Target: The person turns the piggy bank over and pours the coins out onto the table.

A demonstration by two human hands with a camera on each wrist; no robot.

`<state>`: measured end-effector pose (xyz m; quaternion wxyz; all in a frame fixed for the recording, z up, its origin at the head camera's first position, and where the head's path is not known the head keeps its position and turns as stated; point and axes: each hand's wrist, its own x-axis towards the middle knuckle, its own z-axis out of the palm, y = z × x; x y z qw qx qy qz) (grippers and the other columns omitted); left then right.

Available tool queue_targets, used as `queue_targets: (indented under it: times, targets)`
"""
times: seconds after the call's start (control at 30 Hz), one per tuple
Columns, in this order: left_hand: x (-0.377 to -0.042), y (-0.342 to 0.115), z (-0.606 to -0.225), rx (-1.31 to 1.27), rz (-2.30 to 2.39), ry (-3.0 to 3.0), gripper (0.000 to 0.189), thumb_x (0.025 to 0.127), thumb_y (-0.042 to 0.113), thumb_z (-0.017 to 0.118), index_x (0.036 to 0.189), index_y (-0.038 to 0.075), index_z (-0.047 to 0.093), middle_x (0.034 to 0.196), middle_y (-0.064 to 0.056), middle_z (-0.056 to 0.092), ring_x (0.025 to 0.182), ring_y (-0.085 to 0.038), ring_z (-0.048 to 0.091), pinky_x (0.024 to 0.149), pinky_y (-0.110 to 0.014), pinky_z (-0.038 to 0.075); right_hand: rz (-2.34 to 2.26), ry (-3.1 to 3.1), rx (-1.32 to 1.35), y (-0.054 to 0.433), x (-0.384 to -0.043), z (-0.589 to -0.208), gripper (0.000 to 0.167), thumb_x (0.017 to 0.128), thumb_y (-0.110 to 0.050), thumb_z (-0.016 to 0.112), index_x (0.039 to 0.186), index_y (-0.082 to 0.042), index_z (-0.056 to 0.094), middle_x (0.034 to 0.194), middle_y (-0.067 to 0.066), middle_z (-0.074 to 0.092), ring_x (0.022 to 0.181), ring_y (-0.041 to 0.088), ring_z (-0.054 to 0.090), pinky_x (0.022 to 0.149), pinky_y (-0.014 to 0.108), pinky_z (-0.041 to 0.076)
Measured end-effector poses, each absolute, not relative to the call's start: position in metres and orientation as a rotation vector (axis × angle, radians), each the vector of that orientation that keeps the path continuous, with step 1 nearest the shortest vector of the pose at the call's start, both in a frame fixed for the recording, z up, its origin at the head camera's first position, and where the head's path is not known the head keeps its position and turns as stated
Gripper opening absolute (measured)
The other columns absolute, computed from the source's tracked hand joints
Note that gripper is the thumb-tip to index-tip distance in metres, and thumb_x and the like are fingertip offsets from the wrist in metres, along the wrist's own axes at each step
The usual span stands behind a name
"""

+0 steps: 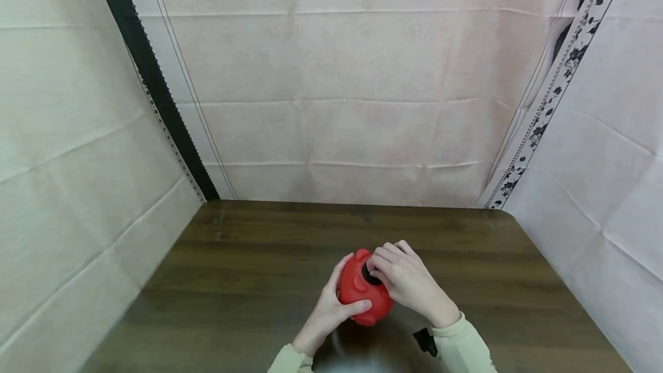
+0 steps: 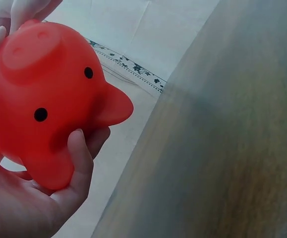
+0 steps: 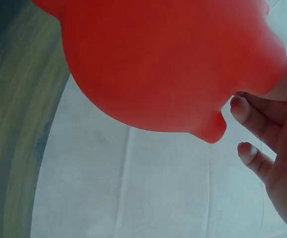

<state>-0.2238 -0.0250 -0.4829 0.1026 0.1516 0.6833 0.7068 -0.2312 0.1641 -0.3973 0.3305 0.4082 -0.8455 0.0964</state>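
A red piggy bank (image 1: pixel 357 282), round and glossy, is tilted above the table with its belly and a round black plug (image 1: pixel 370 274) turned up toward the head view. My left hand (image 1: pixel 331 305) grips it from the left side, thumb across the near side. The left wrist view shows its snout, black eyes and ears, with fingers curled around one ear (image 2: pixel 51 168). On the plug, the thumb and fingers of my right hand (image 1: pixel 401 278) pinch at its edge; that contact is partly covered. In the right wrist view, two fingertips (image 3: pixel 247 151) stand off the red body.
The brown wooden table (image 1: pixel 233 281) lies under both hands. White cloth (image 1: pixel 331 85) hangs behind it and along both sides. A floral border (image 1: pixel 556 85) runs down the right corner, and a black strip (image 1: pixel 155 82) down the left one. A black piece (image 1: pixel 426 341) sits by the right wrist.
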Motion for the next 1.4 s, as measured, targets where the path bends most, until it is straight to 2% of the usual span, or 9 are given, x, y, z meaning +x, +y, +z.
queue_targets:
  times: [0.27,0.47,0.7,0.8,1.0,1.17,1.4]
  targets:
    - [-0.224,-0.026,-0.484,0.441,2.116,2.015,0.082,0.084,0.026,0.074,0.149,0.033,0.026,0.143,-0.006,0.046,0.123,-0.021,0.049,0.094,-0.032,0.051,0.393,-2.211,0.989,0.167,-0.229,-0.394,0.028,0.070,-0.007,0.084,0.085,-0.017,0.063,0.080,-0.009,0.060,0.077,0.005,0.053,0.075,0.026,0.042]
    - [-0.226,-0.029,-0.487,0.268,2.195,1.978,0.081,0.084,0.027,0.074,0.149,0.032,0.026,0.142,-0.007,0.046,0.123,-0.023,0.047,0.093,-0.035,0.053,0.441,-2.194,0.801,0.188,-0.232,-0.399,0.023,0.073,-0.006,0.081,0.083,-0.016,0.064,0.077,-0.009,0.060,0.072,0.005,0.050,0.070,0.026,0.037]
    - [-0.229,-0.034,-0.487,0.122,2.248,1.920,0.080,0.085,0.031,0.073,0.149,0.033,0.024,0.144,-0.008,0.042,0.125,-0.026,0.043,0.082,-0.036,0.056,0.267,-2.465,0.566,0.226,-0.235,-0.433,0.027,0.072,-0.006,0.077,0.070,-0.020,0.055,0.064,-0.013,0.044,0.063,0.004,0.039,0.062,0.024,0.032]
    - [-0.230,-0.036,-0.486,0.142,2.239,1.926,0.080,0.085,0.030,0.073,0.149,0.033,0.024,0.143,-0.009,0.043,0.125,-0.026,0.043,0.081,-0.035,0.057,0.203,-2.595,0.548,0.239,-0.233,-0.450,0.031,0.070,-0.007,0.076,0.065,-0.021,0.050,0.062,-0.014,0.038,0.061,0.003,0.036,0.061,0.023,0.029]
    - [-0.232,-0.038,-0.483,0.150,2.219,1.943,0.081,0.085,0.030,0.073,0.149,0.033,0.024,0.141,-0.009,0.044,0.122,-0.026,0.045,0.077,-0.034,0.056,0.137,-2.737,0.584,0.260,-0.231,-0.479,0.035,0.063,-0.004,0.073,0.059,-0.020,0.043,0.058,-0.014,0.039,0.056,0.002,0.038,0.059,0.024,0.033]
    - [-0.233,-0.038,-0.482,0.156,2.215,1.943,0.081,0.085,0.029,0.073,0.149,0.033,0.024,0.142,-0.010,0.044,0.122,-0.026,0.045,0.078,-0.034,0.056,0.127,-2.781,0.589,0.265,-0.231,-0.492,0.036,0.061,-0.001,0.071,0.056,-0.021,0.042,0.055,-0.015,0.039,0.053,0.000,0.036,0.058,0.025,0.035]
    - [-0.232,-0.037,-0.485,0.176,2.228,1.938,0.081,0.085,0.027,0.073,0.149,0.032,0.024,0.143,-0.009,0.044,0.126,-0.026,0.044,0.089,-0.036,0.054,0.110,-2.801,0.569,0.264,-0.231,-0.493,0.035,0.060,-0.003,0.072,0.056,-0.021,0.043,0.055,-0.015,0.042,0.052,0.003,0.039,0.057,0.026,0.035]
